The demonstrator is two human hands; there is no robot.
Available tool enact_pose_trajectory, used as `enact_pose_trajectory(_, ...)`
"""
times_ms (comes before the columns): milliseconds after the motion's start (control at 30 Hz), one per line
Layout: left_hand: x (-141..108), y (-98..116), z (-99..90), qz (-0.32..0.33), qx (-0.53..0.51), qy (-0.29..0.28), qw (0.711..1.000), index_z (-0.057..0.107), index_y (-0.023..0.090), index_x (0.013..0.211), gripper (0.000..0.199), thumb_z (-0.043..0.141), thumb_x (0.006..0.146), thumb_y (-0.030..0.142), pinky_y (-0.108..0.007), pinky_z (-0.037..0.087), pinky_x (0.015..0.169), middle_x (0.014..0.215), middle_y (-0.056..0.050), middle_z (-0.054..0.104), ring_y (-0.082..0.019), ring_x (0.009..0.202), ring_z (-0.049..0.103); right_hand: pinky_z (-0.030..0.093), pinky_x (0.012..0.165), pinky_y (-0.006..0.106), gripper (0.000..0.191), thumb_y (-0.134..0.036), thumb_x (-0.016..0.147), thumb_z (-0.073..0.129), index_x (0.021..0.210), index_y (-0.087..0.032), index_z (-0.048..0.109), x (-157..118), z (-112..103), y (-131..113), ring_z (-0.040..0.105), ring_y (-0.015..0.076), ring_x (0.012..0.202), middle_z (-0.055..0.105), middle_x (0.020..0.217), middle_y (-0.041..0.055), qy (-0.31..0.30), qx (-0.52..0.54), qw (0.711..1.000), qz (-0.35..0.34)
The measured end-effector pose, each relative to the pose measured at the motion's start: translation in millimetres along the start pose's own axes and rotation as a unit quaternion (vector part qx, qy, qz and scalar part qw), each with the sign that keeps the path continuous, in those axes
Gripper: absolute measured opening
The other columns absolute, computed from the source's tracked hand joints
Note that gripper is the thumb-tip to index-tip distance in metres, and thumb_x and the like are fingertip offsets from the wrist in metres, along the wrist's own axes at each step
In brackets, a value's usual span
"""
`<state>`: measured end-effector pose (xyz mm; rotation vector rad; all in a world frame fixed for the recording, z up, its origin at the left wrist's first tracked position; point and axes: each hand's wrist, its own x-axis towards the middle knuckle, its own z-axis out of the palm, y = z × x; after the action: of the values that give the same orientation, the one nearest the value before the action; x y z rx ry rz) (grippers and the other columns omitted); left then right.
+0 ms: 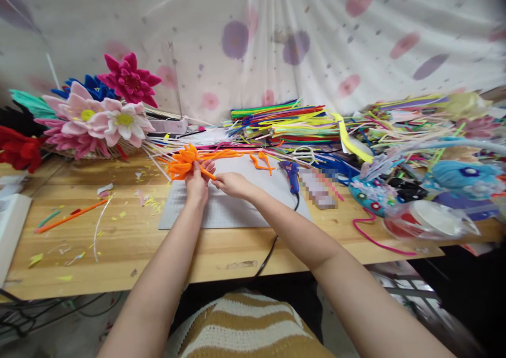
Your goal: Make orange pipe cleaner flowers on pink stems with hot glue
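Observation:
An orange pipe-cleaner flower (181,163) is held above the left part of a grey mat (237,215). My left hand (198,181) is closed around the base of its petals, with the bloom facing left. Pointing right from the bloom is its orange stem (207,173), and my right hand (231,184) pinches the stem's end. Bent orange pieces (261,163) lie at the mat's back edge. Right of them, a blue glue gun (291,176) rests on the mat, its black cord running off the table front.
Finished fuzzy flowers (114,115) crowd the back left. Bundles of coloured pipe cleaners (288,123) line the back, with scissors (303,154) before them. At right stand blue decorated items (454,179) and a bagged cup (427,218). Scraps and an orange pipe cleaner (73,215) lie left.

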<state>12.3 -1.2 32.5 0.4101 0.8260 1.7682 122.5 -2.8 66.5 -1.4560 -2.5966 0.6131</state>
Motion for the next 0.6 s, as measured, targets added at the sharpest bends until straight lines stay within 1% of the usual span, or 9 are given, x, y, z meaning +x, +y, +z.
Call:
enact_pose_trajectory(67,0,-1,-0.3,0.002,0.005,-0.004,1.0,0.056,0.015,0.082,0.023,0.056,0.079,0.038,-0.027,0.05,0.072,0.073,-0.003,0.066,-0.011,0.066,0.064,0.037,0.064,0.024,0.038,-0.048,0.087,0.037,0.092,-0.018,0.06,-1,2,4,0.059,0.0166,0.077,0.067,0.089,0.0066,0.006,0.042,0.999,0.01)
enact_pose_trajectory(167,0,-1,0.7,0.006,0.02,-0.021,1.0,0.057,0.016,0.082,0.018,0.058,0.078,0.034,-0.025,0.049,0.071,0.07,-0.001,0.065,-0.011,0.068,0.064,0.038,0.062,0.025,0.054,-0.065,0.08,0.037,0.102,-0.018,0.053,1,5,9,0.059,0.0167,0.072,0.066,0.087,0.0072,0.029,0.115,0.992,0.045)
enact_pose_trajectory(267,-2,-2,4.4,0.017,0.022,-0.028,0.999,0.059,0.018,0.08,0.012,0.062,0.075,0.028,-0.023,0.048,0.071,0.076,0.0,0.065,-0.011,0.073,0.064,0.04,0.065,0.027,0.062,-0.069,0.076,0.035,0.107,-0.017,0.047,6,6,10,0.059,0.0188,0.074,0.065,0.089,0.01,0.045,0.138,0.984,0.1)
enact_pose_trajectory(333,-3,-3,6.9,0.011,0.021,-0.027,0.999,0.059,0.017,0.077,0.01,0.062,0.075,0.026,-0.022,0.047,0.072,0.079,0.0,0.066,-0.011,0.075,0.064,0.04,0.067,0.028,0.058,-0.067,0.077,0.039,0.106,-0.017,0.047,9,7,9,0.059,0.0201,0.079,0.064,0.094,0.0114,0.058,0.128,0.984,0.11)
enact_pose_trajectory(433,-3,-4,8.0,-0.029,0.043,-0.039,0.998,0.061,0.014,0.076,0.011,0.059,0.078,0.025,-0.021,0.047,0.072,0.078,-0.004,0.068,-0.011,0.077,0.064,0.039,0.071,0.026,0.035,-0.05,0.086,0.039,0.098,-0.018,0.049,14,11,7,0.058,0.0182,0.085,0.062,0.099,0.0093,0.061,0.124,0.989,0.046)
enact_pose_trajectory(500,-1,-5,6.7,-0.067,0.056,-0.063,0.994,0.063,0.013,0.08,0.016,0.057,0.08,0.027,-0.021,0.047,0.073,0.078,-0.006,0.069,-0.012,0.079,0.064,0.038,0.071,0.025,0.026,-0.038,0.09,0.034,0.09,-0.018,0.051,18,14,7,0.057,0.0156,0.083,0.062,0.095,0.0072,0.074,0.138,0.987,0.024)
enact_pose_trajectory(567,0,-6,4.8,-0.096,0.057,-0.087,0.99,0.064,0.012,0.084,0.02,0.057,0.08,0.031,-0.024,0.047,0.076,0.079,-0.007,0.069,-0.014,0.083,0.064,0.038,0.068,0.023,0.026,-0.033,0.091,0.033,0.08,-0.017,0.05,21,16,8,0.054,0.0124,0.075,0.06,0.084,0.0044,0.101,0.177,0.979,0.031)
enact_pose_trajectory(600,1,-7,4.1,-0.1,0.054,-0.094,0.989,0.064,0.012,0.085,0.022,0.057,0.079,0.032,-0.026,0.047,0.079,0.08,-0.008,0.07,-0.015,0.085,0.064,0.037,0.064,0.021,0.027,-0.031,0.091,0.033,0.074,-0.017,0.048,23,17,8,0.052,0.0106,0.07,0.058,0.077,0.0024,0.106,0.209,0.972,0.033)
